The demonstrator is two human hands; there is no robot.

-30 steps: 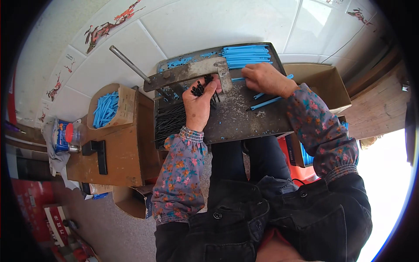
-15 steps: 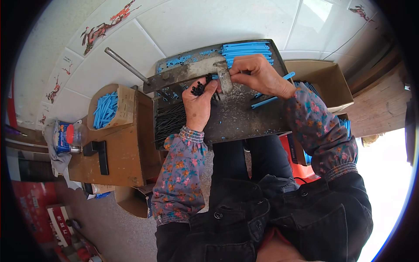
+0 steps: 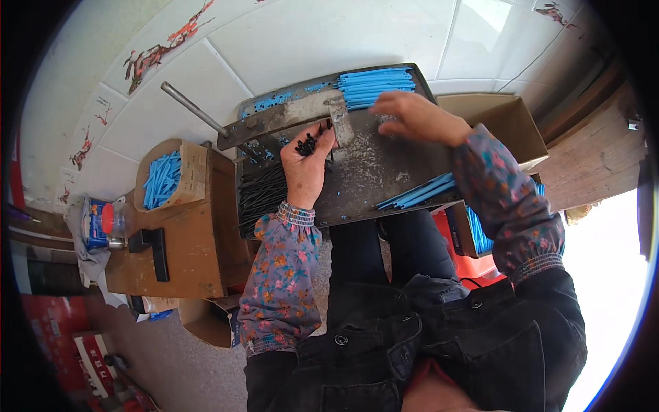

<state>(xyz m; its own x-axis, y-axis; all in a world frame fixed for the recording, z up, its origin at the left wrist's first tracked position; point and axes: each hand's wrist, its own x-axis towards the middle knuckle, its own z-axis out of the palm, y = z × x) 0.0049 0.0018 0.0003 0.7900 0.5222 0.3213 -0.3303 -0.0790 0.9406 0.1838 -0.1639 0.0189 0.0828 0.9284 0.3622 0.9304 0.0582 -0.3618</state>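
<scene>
My left hand is closed around a bundle of thin black rods, their ends poking out above the fingers. It rests beside the metal end block of a flat lever arm. My right hand, slightly blurred, hovers with fingers apart and nothing visible in them. Just beyond its fingertips lies a stack of long blue plastic strips. More blue strips lie at the near right edge of the dark metal tray. Loose black rods are piled at the tray's left.
Left of the tray, a wooden cabinet carries a carton of short blue pieces. A metal handle sticks up from the lever. Cardboard boxes stand at the right. Blue scraps litter the tray's back.
My right hand has pulled away from the end block, back and to the right, fingers spreading. The loose blue strips at the right now lie together near the tray edge. My left hand keeps its bundle.
</scene>
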